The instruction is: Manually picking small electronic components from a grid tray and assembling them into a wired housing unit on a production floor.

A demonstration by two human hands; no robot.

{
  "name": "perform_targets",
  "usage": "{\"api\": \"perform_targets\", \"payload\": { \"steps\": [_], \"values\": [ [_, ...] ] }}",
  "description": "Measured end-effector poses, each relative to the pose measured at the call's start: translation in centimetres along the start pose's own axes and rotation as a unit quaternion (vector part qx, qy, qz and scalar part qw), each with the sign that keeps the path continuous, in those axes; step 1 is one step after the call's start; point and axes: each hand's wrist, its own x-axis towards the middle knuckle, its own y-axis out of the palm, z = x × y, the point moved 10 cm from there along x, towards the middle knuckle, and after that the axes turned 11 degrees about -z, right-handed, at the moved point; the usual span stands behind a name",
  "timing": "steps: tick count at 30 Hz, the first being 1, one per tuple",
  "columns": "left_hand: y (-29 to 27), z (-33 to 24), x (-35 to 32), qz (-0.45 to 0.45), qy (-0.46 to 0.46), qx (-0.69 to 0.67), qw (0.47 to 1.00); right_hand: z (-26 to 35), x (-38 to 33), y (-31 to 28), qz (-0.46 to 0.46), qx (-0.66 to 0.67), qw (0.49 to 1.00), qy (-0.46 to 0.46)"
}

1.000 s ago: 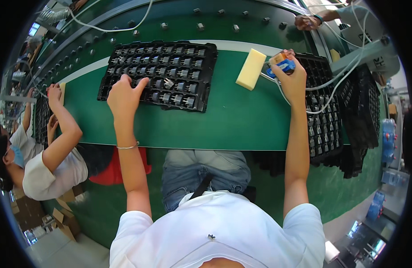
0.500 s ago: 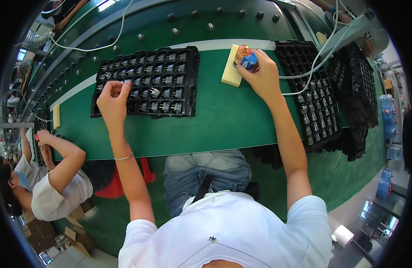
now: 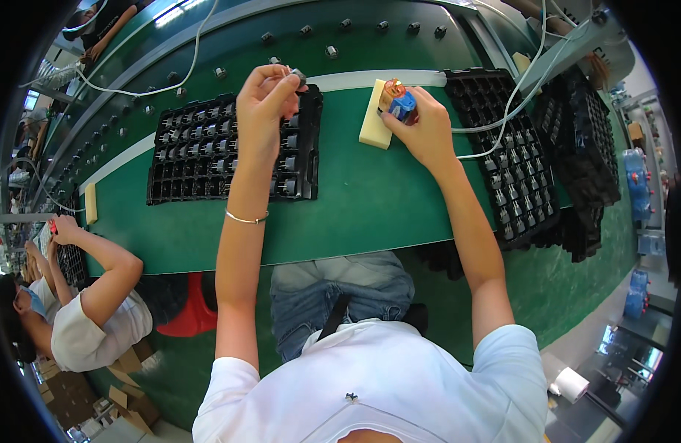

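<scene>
**Logger:** Since half a second back, what have you entered as moved?

**Operator:** Item one: left hand [image 3: 263, 100]. It was flat on the black moulded plastic tray of small metal parts [image 3: 233, 150]; I now log it lifted to that tray's upper right corner, fingers pinched narrow on a small dark grey metal part [image 3: 298, 74]. Item two: right hand [image 3: 422, 129]. It has stayed at the pale yellow rectangular foam block [image 3: 375, 116], upper centre of the frame.

**Logger:** Right hand's hold?

**Operator:** Closed around a small blue and orange hand tool [image 3: 397, 100], its tip over the upper end of the block. A white cable [image 3: 495, 125] runs from the hand toward the upper right.

**Logger:** Surface?

**Operator:** Green work table [image 3: 355, 207], running across the middle of the frame. The tray lies at centre left, the block just right of it and apart from it.

**Logger:** Other stock?

**Operator:** A second black compartment tray [image 3: 514, 170] lies at right, partly filled in its lower rows, with a stack of empty black trays [image 3: 588, 177] beyond it near the right rim. I also list a thin silver bracelet [image 3: 246, 218] on the left wrist.

**Logger:** Anyone else?

**Operator:** One co-worker in a white shirt [image 3: 89, 332], lower left, hands raised at the table's far left edge. I cannot tell what they hold.
</scene>
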Motion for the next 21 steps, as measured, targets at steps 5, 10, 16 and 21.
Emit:
{"api": "perform_targets", "payload": {
  "steps": [5, 10, 16, 21],
  "values": [
    [-0.5, 2.7, -1.3, -0.010, -0.027, 0.042, 0.999, -0.8, -0.2, 1.6, 0.039, -0.023, 0.998, 0.051],
    [-1.8, 4.7, -3.9, -0.024, -0.103, 0.036, 0.994, -2.3, 1.4, 3.9, 0.018, -0.010, 1.000, 0.020],
    [-1.0, 6.5, -3.6, 0.006, -0.094, 0.045, 0.995, -4.6, 8.5, 6.7, 0.005, 0.000, 0.998, 0.058],
    [-1.0, 6.0, -2.7, 0.018, -0.064, 0.053, 0.996, -4.2, 10.5, 10.4, 0.009, -0.051, 0.998, 0.030]
  ]
}}
